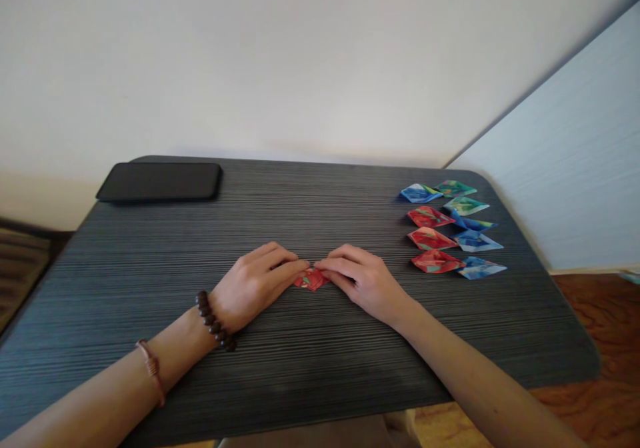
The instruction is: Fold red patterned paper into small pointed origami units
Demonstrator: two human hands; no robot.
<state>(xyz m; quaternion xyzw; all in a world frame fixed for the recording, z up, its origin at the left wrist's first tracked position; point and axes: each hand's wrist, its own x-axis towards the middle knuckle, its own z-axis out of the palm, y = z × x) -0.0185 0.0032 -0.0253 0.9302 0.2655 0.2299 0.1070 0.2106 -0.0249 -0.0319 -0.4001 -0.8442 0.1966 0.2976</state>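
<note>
A small piece of folded red patterned paper (pixel 312 280) lies on the dark table between my two hands. My left hand (pixel 263 278) grips its left side, fingers pressed together at the paper's edge. On the opposite side, my right hand (pixel 363 278) pinches the paper's right edge between thumb and fingers. Both hands rest low on the tabletop, with fingertips a short way apart. The paper's outer corners are partly hidden under the fingers.
Several folded paper pieces stand in two columns at the right: red ones (pixel 431 239), blue ones (pixel 483 268) and green ones (pixel 466 205). A black flat case-like object (pixel 160 181) lies at the back left of the table (pixel 280 215). A white wall (pixel 300 61) rises behind.
</note>
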